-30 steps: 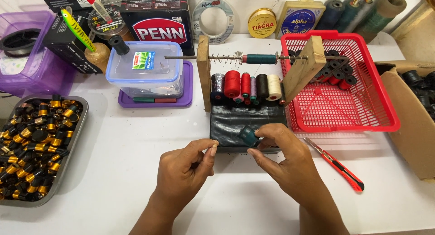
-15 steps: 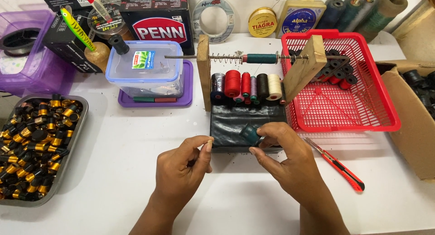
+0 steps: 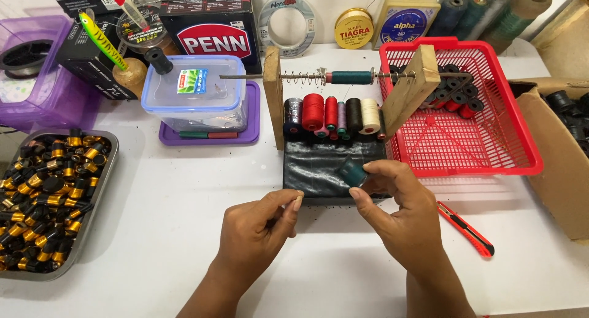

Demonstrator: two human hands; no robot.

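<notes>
Hands over black pad (image 3: 319, 168) — right hand (image 3: 399, 210) pinching dark-green spool (image 3: 354, 172), left hand (image 3: 257, 235) beside.

Bare desk (image 3: 184, 189) left of and below the fingers (image 3: 294, 203), wooden thread rack (image 3: 334, 118) blocking directly ahead, red basket (image 3: 466, 134) ahead-right, red cutter (image 3: 466, 229) right, metal tray (image 3: 101, 189) far left.

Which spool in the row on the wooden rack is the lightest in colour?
The cream spool, last at the right end of the row, next to the slanted wooden upright. The others are dark blue, red, purple or black.
</notes>
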